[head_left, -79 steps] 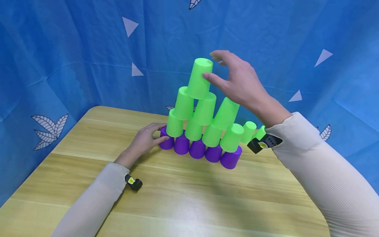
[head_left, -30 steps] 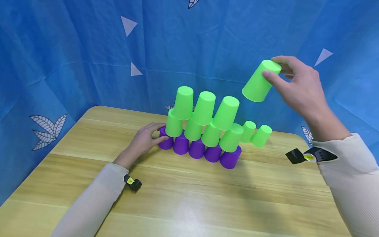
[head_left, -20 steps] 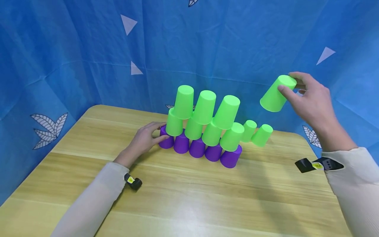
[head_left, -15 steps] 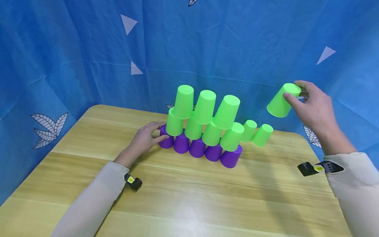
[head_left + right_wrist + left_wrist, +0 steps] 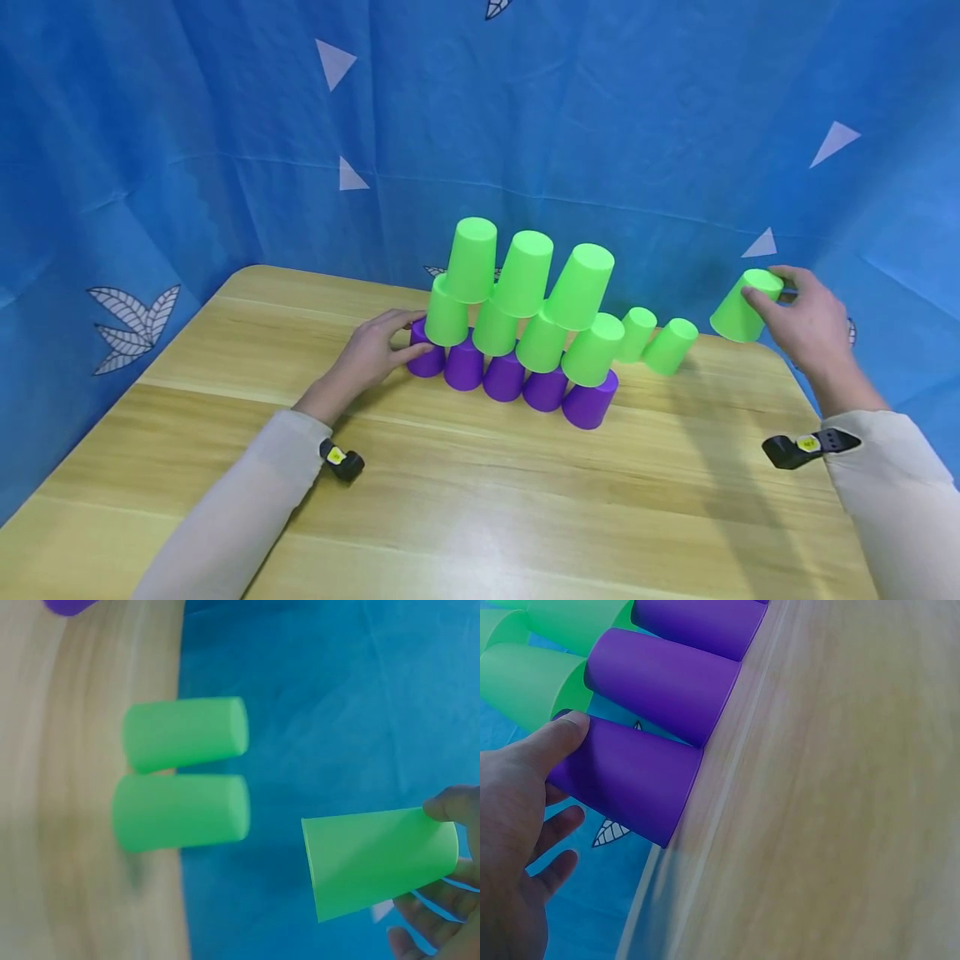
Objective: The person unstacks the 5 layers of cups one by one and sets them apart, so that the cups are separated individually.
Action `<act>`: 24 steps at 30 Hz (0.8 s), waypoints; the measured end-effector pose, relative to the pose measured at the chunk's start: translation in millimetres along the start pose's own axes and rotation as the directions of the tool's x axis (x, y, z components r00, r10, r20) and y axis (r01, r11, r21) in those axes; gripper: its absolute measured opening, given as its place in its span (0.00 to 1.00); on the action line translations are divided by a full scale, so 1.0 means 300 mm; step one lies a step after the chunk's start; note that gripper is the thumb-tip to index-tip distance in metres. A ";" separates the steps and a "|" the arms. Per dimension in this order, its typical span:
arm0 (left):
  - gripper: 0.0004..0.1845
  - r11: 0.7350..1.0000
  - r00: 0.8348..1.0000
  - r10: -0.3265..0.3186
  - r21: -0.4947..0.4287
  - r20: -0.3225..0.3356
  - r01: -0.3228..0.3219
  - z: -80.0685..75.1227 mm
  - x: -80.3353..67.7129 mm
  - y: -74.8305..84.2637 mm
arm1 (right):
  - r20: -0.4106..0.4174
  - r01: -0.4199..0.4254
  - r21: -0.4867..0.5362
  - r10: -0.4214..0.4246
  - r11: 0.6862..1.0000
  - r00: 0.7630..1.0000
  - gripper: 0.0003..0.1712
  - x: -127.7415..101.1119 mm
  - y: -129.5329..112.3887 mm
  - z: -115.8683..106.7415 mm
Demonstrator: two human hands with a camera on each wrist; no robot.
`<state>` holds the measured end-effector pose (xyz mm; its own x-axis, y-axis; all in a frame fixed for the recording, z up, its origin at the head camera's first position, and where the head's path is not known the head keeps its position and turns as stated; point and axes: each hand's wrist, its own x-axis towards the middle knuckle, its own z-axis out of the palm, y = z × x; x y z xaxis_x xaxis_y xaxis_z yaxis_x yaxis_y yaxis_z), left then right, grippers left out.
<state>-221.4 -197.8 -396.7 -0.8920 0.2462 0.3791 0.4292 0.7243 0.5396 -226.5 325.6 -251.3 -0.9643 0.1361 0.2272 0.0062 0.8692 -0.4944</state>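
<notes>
left grip (image 5: 372, 351) fingers spread; right grip (image 5: 806, 321) pinching, raised.

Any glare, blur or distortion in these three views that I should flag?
Head view: sharp, evenly lit, with a pale sheen on the table near the bottom edge and soft shadows beside the purple cups. Left wrist view: cups crisp, the wood grain smeared and soft toward the lower right. Right wrist view: the table edge is blurred, while the held green cup is fairly sharp.
</notes>
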 end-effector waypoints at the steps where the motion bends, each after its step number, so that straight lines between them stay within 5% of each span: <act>1: 0.32 1.000 1.000 0.000 -0.004 0.003 0.000 0.001 -0.001 0.001 | 0.006 -0.009 0.000 0.009 1.000 1.000 0.46 0.001 0.015 0.008; 24: 0.33 1.000 1.000 -0.013 -0.011 0.012 0.013 -0.005 -0.002 0.006 | 0.114 -0.092 0.029 0.088 0.995 0.990 0.42 -0.002 0.179 0.203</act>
<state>-220.0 -197.7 -394.7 -0.8990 0.2444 0.3633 0.4192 0.7203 0.5527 -241.6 343.2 -329.2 -0.9838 0.1574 0.0854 0.0876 0.8389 -0.5372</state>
